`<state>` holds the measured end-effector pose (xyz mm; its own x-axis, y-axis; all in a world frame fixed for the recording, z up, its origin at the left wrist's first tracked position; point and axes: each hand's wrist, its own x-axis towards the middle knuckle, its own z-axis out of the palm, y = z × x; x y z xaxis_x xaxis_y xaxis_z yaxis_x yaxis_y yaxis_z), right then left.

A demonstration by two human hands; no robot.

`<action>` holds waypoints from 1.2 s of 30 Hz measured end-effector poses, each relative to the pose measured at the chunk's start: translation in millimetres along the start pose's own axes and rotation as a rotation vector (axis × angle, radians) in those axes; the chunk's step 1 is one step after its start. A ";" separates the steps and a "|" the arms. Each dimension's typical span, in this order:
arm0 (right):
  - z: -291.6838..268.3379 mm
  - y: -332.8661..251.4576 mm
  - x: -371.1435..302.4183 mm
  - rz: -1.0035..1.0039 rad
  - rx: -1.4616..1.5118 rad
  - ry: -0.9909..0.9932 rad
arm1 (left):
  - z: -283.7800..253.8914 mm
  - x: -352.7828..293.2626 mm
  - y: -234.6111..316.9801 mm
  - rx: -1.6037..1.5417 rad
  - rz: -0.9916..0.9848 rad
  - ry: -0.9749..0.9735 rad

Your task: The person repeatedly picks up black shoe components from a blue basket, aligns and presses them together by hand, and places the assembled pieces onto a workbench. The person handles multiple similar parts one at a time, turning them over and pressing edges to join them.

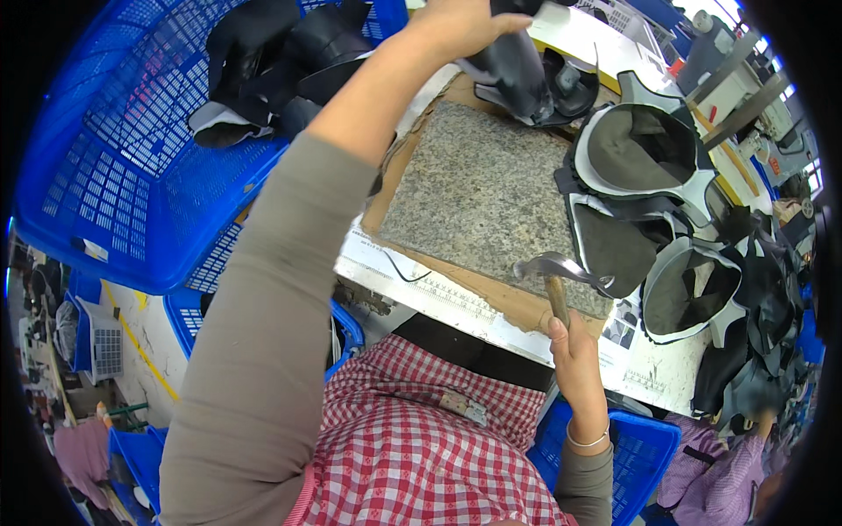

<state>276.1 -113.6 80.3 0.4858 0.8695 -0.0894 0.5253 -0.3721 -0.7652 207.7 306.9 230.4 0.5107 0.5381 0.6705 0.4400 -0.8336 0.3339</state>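
My right hand (579, 358) is closed around the wooden handle of a hammer (556, 294). The hammer's metal head is over the near right corner of a speckled stone slab (478, 188). At the far side of the slab, my left hand (456, 28) grips a black leather shoe upper (510, 77), which hangs down onto the slab's far edge. My left fingertips are partly cut off by the picture's top edge. Another black piece (570, 86) lies beside that upper. Along the slab's right side sit several open black uppers (645, 149) with grey lining and white edges.
A large blue plastic basket (114, 167) at the left holds black uppers (281, 70). Cardboard (517, 307) lies under the slab. More black leather pieces (763, 307) are heaped at the right. A blue crate (645, 451) stands below the table's front edge, near a person in purple (715, 465).
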 end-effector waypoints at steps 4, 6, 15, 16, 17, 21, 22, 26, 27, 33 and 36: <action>3.1 15.1 -16.9 0.044 0.081 -0.051 | -26.2 -121.4 -19.3 0.201 0.381 -0.108; 3.2 20.5 -28.9 0.157 0.099 -0.122 | -37.3 -208.5 -35.5 0.268 0.170 -0.213; 13.5 2.3 -69.1 -0.003 0.077 -0.170 | -76.0 -208.1 -113.2 0.316 -0.204 -0.088; 13.9 -0.9 -75.3 -0.028 0.055 -0.165 | -85.0 -182.4 -114.6 0.191 -0.030 0.009; 13.6 -3.3 -81.3 -0.030 0.015 -0.168 | -94.2 -161.2 -112.9 0.088 -0.010 0.064; 10.3 -2.3 -92.9 0.033 0.075 -0.050 | -100.5 -132.2 -70.7 0.006 0.303 0.181; 10.0 0.3 -90.2 -0.026 0.101 0.009 | -93.9 -134.4 -53.6 -0.019 0.384 0.148; 14.3 10.8 -57.8 0.047 0.016 0.039 | -42.9 -166.0 13.6 0.012 0.398 -0.233; 15.1 11.3 -46.8 0.003 -0.042 0.050 | -27.8 -168.9 22.0 -0.043 0.363 -0.465; 0.6 -14.3 -15.6 -0.162 -0.189 0.061 | 10.4 -171.5 12.0 -0.402 0.224 -0.728; -12.8 -29.6 2.5 -0.286 -0.187 0.137 | 19.9 -151.1 11.8 -0.427 0.207 -0.797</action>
<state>270.7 -104.6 111.0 0.3830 0.9003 0.2070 0.7659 -0.1842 -0.6160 150.5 218.3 119.8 0.9753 0.1684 0.1432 0.0551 -0.8125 0.5803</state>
